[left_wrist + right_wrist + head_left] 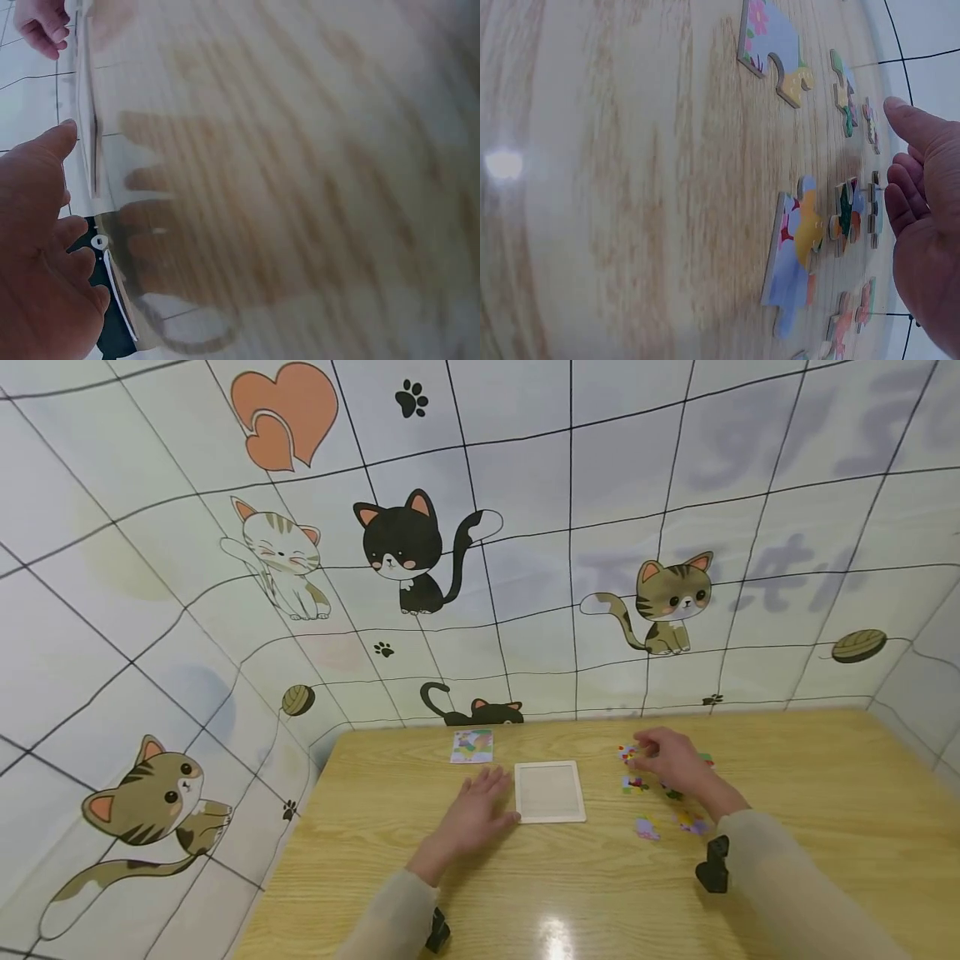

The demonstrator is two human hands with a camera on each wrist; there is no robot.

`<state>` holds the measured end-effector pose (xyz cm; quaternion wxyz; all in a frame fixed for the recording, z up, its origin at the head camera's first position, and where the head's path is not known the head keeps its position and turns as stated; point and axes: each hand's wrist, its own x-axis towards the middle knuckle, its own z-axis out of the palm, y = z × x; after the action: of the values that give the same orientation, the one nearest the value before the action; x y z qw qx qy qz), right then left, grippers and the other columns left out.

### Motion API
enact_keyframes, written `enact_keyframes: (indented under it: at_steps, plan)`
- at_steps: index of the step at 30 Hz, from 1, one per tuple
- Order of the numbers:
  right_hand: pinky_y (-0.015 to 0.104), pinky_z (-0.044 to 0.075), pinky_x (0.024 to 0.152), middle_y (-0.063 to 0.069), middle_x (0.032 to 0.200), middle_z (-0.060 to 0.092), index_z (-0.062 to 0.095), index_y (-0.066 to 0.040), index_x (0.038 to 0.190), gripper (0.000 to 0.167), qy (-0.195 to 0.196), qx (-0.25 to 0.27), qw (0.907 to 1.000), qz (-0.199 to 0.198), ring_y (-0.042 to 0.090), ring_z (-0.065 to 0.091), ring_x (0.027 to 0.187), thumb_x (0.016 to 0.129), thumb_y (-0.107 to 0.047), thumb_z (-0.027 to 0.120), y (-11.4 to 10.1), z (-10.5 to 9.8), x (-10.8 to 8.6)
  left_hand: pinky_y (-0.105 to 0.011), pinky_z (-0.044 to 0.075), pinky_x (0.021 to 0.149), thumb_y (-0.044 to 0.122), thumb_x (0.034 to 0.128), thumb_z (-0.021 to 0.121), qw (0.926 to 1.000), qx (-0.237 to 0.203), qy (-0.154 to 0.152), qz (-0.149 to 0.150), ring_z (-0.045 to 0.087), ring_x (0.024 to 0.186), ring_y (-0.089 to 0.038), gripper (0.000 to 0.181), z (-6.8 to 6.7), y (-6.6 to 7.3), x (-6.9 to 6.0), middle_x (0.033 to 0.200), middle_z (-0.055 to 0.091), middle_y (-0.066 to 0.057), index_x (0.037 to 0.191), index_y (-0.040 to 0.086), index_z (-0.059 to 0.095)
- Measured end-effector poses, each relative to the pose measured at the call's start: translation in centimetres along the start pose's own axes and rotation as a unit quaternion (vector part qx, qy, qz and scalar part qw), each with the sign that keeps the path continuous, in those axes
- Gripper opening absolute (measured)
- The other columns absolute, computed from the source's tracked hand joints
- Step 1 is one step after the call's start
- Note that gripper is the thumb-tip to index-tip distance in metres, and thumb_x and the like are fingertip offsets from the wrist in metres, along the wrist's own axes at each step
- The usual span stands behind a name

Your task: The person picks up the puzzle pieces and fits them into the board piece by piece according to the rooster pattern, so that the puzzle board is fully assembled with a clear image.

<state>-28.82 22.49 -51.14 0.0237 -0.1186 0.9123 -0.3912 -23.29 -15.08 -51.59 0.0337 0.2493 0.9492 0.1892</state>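
Note:
My left hand (pixel 474 814) lies with its fingers spread on the table beside the left edge of a pale, square puzzle tray (pixel 550 792). Its thumb reaches the tray's lower left corner; whether it touches is hard to tell. To the right, my right hand (pixel 675 764) hovers over loose jigsaw pieces, its fingertips close to a colourful piece (pixel 627 753). The right wrist view shows its thumb and bent fingers apart, with nothing visible between them. Nearer pieces include a purple and yellow one (pixel 795 247) and a flowered corner piece (pixel 772 45).
A small picture card (pixel 472 746) lies at the back of the wooden table (pixel 375 860), left of the tray. Behind the table hangs a cat-patterned cloth (pixel 525 568). Another jigsaw piece (pixel 647 827) lies toward the front of the loose group.

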Motion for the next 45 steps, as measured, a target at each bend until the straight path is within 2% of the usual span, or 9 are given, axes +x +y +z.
enact_keyframes:
  at_steps: [3,8,17,22,31,45]
  plan:
    - [0.054,0.053,0.085,0.031,0.126,0.059,0.054,0.016,0.136,0.053,-0.007,-0.004,1.0000,0.006,0.044,0.060,0.110,0.097,-0.017,0.072,-0.1,-0.1,0.1,-0.062,0.020,0.119,0.039,0.1029,0.062,0.9999,0.012,-0.001,0.008,0.028,0.150,-0.041,0.067,0.3,0.1,0.2,0.162,0.035,-0.019,0.157,0.004,0.041]
    - [0.054,0.053,0.086,0.032,0.125,0.057,0.053,0.017,0.136,0.052,-0.028,-0.004,0.9996,0.008,0.045,0.058,0.111,0.099,-0.017,0.070,-0.1,-0.2,0.4,-0.063,0.021,0.118,0.038,0.1031,0.061,0.9999,0.007,-0.006,0.010,0.028,0.150,-0.042,0.067,0.5,0.2,0.3,0.161,0.036,-0.021,0.157,0.004,0.041]
    - [0.055,0.052,0.088,0.033,0.124,0.056,0.054,0.020,0.132,0.047,-0.054,-0.026,0.9979,-0.023,0.046,0.058,0.109,0.098,-0.009,0.068,-0.4,-0.2,1.1,-0.062,0.019,0.120,0.043,0.1012,0.063,0.9998,0.005,-0.016,-0.004,0.026,0.152,-0.039,0.070,0.6,-0.2,0.5,0.162,0.034,-0.020,0.156,0.006,0.043]
    - [0.055,0.053,0.087,0.034,0.122,0.056,0.056,0.020,0.129,0.046,-0.044,-0.033,0.9980,-0.032,0.046,0.059,0.107,0.097,-0.009,0.070,-0.4,0.0,1.1,-0.060,0.017,0.121,0.049,0.0998,0.063,0.9995,0.008,-0.027,-0.010,0.023,0.153,-0.037,0.072,0.9,-0.3,0.7,0.164,0.032,-0.016,0.156,0.009,0.044]
    - [0.052,0.051,0.079,0.025,0.110,0.058,0.063,0.017,0.123,0.040,-0.030,-0.053,0.9974,-0.040,0.034,0.057,0.093,0.095,-0.011,0.071,0.3,0.4,1.4,-0.061,0.016,0.120,0.048,0.0999,0.064,0.9993,0.015,-0.034,-0.006,0.022,0.153,-0.038,0.072,0.8,-0.3,1.0,0.165,0.030,-0.015,0.157,0.009,0.043]
    - [0.051,0.051,0.081,0.017,0.104,0.066,0.064,0.009,0.116,0.031,-0.011,-0.034,0.9990,-0.026,0.033,0.060,0.095,0.093,-0.009,0.074,-0.1,0.9,1.6,-0.063,0.015,0.120,0.048,0.1001,0.063,0.9988,0.012,-0.046,0.006,0.020,0.153,-0.040,0.071,0.6,-0.5,1.2,0.165,0.030,-0.014,0.157,0.011,0.044]
